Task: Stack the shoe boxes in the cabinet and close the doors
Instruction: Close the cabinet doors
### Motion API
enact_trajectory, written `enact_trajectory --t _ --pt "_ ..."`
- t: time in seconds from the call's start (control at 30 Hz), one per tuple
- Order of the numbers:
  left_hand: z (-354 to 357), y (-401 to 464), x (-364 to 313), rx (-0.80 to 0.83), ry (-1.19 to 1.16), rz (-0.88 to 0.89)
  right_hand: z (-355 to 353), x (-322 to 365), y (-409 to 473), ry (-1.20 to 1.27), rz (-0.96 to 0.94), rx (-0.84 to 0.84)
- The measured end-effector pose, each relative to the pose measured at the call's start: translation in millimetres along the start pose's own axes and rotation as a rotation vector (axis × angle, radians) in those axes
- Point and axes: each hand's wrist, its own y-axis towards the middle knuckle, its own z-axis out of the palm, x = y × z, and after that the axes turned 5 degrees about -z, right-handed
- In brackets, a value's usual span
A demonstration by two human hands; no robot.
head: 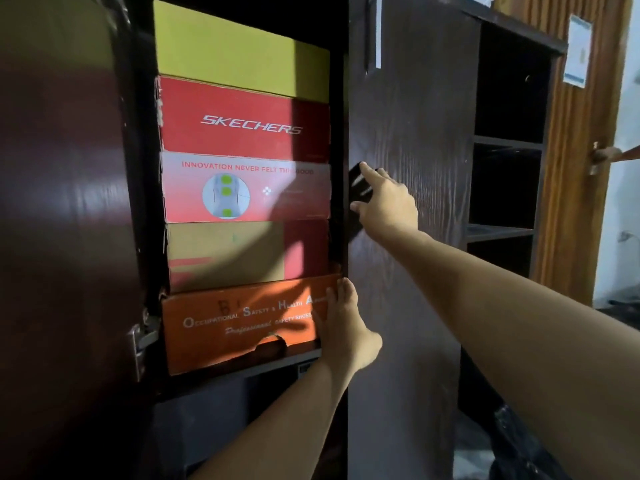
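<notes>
Several shoe boxes stand stacked in the cabinet's open bay: a yellow-green box (242, 46) on top, a red Skechers box (242, 123), a white-and-red box (242, 188), a tan-and-red box (225, 254) and an orange safety-shoe box (235, 323) at the bottom, jutting out slightly. My left hand (343, 323) presses with straight fingers on the orange box's right end. My right hand (384, 199) grips the black handle (358, 183) on the edge of the dark right door (408, 116).
The left door (62, 202) stands open close to me, its metal hinge (142, 337) showing. Open dark shelves (505, 168) adjoin the cabinet on the right, before a wooden room door (581, 168). A dark bag (519, 445) lies on the floor.
</notes>
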Motion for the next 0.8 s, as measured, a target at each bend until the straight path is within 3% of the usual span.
enact_trajectory --t 0.27,0.53,0.8 --pt "-8 21 6 0.246 -0.296 -0.184 7 -6 5 -0.093 -0.048 0.121" --pt "-24 -6 11 0.143 -0.37 -0.178 -14 1 -12 -0.05 -0.085 0.28" --pt "-77 -94 -3 -0.01 -0.103 -0.158 -57 62 -58 0.012 -0.266 0.357"
